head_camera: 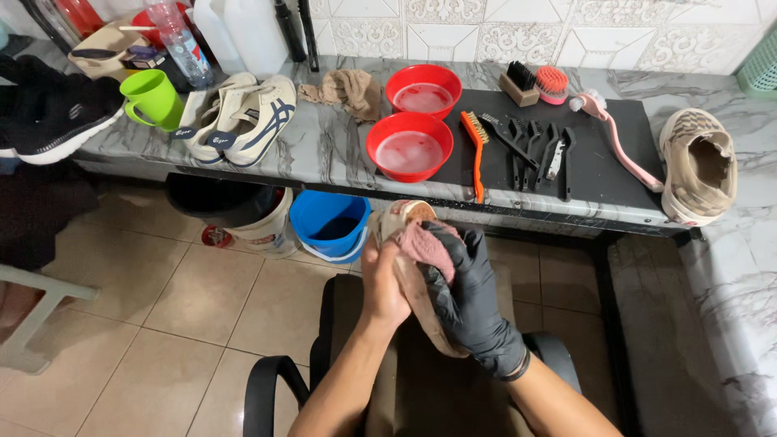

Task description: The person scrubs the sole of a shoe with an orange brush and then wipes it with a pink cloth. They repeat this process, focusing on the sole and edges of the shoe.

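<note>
Both forearms reach up from the near edge over a dark chair [275, 380]. The left hand [382, 283], bare, is wrapped around the side of a tan shoe [409, 218] held upright between the two hands, toe pointing away. The right hand [469, 295], in a black glove, is clamped on a pinkish cloth [427, 247] and presses it against the shoe's upper. So the shoe sits above the person's lap, well short of the grey marble counter [324, 150] beyond.

Judging by the layout, the work seems to be in its wiping stage: the cloth is on the shoe, while the brushes lie untouched. On the counter stand two red bowls [410, 147] holding pale liquid, an orange-handled brush [476, 146] beside them, and a row of black brushes [538, 150] on a black mat [615, 162]. To the far right the matching tan shoe [698, 166] rests apart, apparently not in hand yet. To the left lie a pair of cream sneakers [239, 117] and a green mug [151, 97]. A blue bucket [330, 222] sits on the floor beneath the counter.
</note>
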